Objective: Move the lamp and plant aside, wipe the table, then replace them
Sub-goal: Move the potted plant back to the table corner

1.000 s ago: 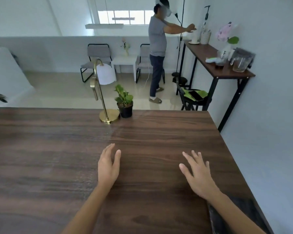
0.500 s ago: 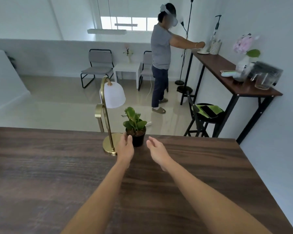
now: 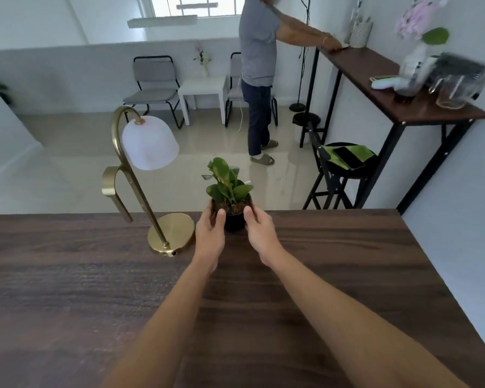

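A small green plant [image 3: 228,184] in a black pot stands at the far edge of the dark wooden table [image 3: 67,289]. My left hand [image 3: 210,236] wraps the pot's left side and my right hand [image 3: 259,233] cups its right side. The pot's base still rests on the table. Just left of the plant stands a brass lamp [image 3: 140,175] with a white dome shade and a round base, untouched.
Beyond the table a person [image 3: 259,65] stands at a high side table [image 3: 403,88] holding a vase, jug and other items. A black stool [image 3: 345,169] with a phone on green cloth stands nearby. Two chairs and a small white table line the back wall.
Both hands have moved from the near table forward to the far edge and closed around the plant pot. The view has come closer to the lamp and plant.
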The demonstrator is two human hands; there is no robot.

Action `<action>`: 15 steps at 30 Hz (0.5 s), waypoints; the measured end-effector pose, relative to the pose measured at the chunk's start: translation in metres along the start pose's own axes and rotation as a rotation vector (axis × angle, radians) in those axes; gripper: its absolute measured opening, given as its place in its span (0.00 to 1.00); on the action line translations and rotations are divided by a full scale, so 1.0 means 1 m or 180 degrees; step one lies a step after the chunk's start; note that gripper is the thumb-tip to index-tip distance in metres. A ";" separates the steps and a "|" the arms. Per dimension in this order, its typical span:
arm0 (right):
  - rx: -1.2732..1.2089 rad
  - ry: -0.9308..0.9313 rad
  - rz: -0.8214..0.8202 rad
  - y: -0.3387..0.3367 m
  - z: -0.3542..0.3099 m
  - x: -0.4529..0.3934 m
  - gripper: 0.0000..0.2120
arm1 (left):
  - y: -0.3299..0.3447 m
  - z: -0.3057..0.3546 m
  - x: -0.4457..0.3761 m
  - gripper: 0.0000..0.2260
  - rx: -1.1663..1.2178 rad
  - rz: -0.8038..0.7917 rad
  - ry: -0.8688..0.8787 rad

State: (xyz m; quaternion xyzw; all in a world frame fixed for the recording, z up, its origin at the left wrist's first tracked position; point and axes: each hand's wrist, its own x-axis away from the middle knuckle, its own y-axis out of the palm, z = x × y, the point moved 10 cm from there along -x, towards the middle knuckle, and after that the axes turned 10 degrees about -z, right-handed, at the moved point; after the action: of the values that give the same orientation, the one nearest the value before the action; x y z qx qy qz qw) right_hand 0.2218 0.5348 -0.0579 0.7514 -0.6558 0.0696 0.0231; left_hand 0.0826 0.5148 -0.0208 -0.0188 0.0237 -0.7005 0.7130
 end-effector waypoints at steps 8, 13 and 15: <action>0.0006 -0.0157 0.1005 -0.156 -0.004 0.063 0.31 | 0.152 0.041 0.008 0.19 0.0271 -0.0541 0.0242; 0.0096 -0.0033 0.1468 -0.262 0.005 0.110 0.34 | 0.260 0.047 0.029 0.20 0.0392 -0.1107 0.0126; 0.0173 -0.0037 0.1526 -0.289 0.004 0.123 0.28 | 0.294 0.044 0.033 0.20 0.0352 -0.1393 0.0090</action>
State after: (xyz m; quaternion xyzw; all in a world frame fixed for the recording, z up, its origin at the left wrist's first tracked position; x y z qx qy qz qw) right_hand 0.5239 0.4531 -0.0291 0.5750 -0.8134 0.0864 -0.0181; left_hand 0.3794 0.4868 0.0052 0.0255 -0.0094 -0.8389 0.5436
